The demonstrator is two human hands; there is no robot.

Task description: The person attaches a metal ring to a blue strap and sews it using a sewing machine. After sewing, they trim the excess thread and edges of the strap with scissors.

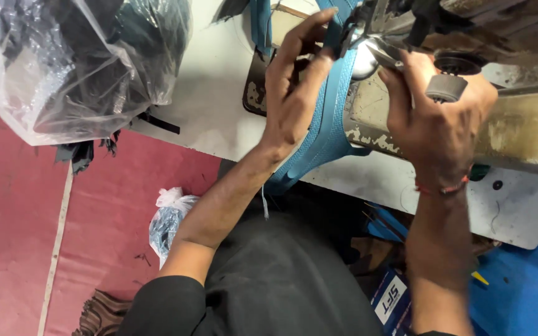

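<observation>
A teal fabric strip (326, 134) runs from under the sewing machine's (518, 130) needle area down over the front edge of the white table (213, 106). My left hand (294, 81) presses the strip flat, fingers stretched toward the presser foot. My right hand (434, 118) reaches up at the metal parts by the needle, fingers curled around the strip's upper end. A red thread band circles my right wrist.
A clear plastic bag (76, 62) stuffed with dark cloth sits on the table's left end. A smaller knotted bag (168, 218) lies on the red floor. A blue sheet (524, 286) and a small box (390, 298) lie at lower right. My lap is dark cloth.
</observation>
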